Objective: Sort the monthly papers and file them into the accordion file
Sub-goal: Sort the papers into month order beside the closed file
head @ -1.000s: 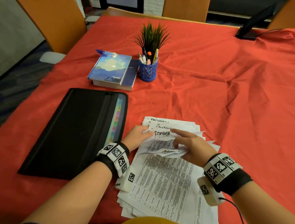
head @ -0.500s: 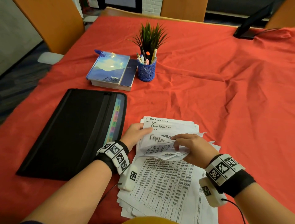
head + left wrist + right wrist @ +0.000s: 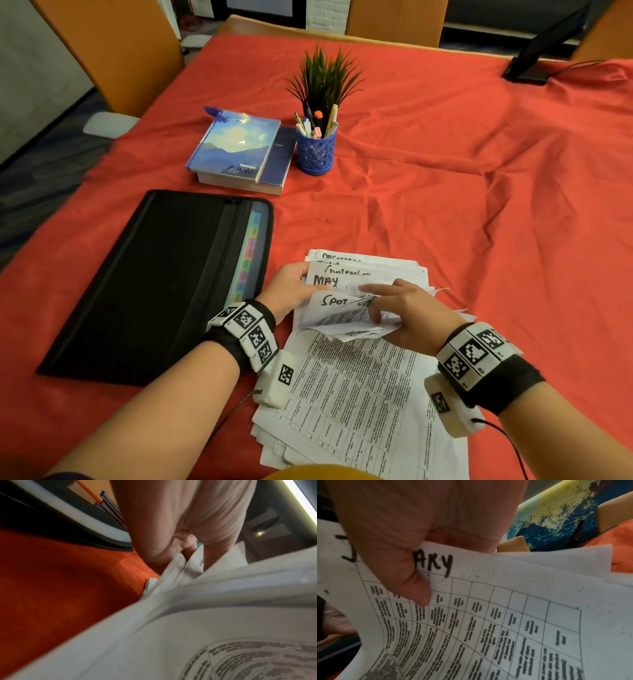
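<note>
A stack of white printed papers [image 3: 356, 394] lies on the red cloth in front of me, each headed with a handwritten month. My right hand [image 3: 400, 308] grips the lifted top ends of several sheets, thumb on the upper one [image 3: 488, 615], whose heading ends in "ARY". My left hand [image 3: 294, 287] pinches the left edge of the sheets [image 3: 180, 566] underneath; one marked "MAY" [image 3: 346, 281] shows. The black accordion file [image 3: 161, 281] lies flat to the left of the papers, its coloured tabs [image 3: 248, 257] showing along the right edge.
Two stacked books [image 3: 243, 150] and a blue pen cup [image 3: 317, 150] with a small plant [image 3: 325, 78] behind it stand beyond the file. A black stand [image 3: 544, 48] sits at the far right corner. Orange chairs [image 3: 113, 51] surround the table.
My right hand has bent more sheet tops back toward me. The page headed "MAY" is now uncovered where a September page showed before. My left hand stays at the stack's left edge.
</note>
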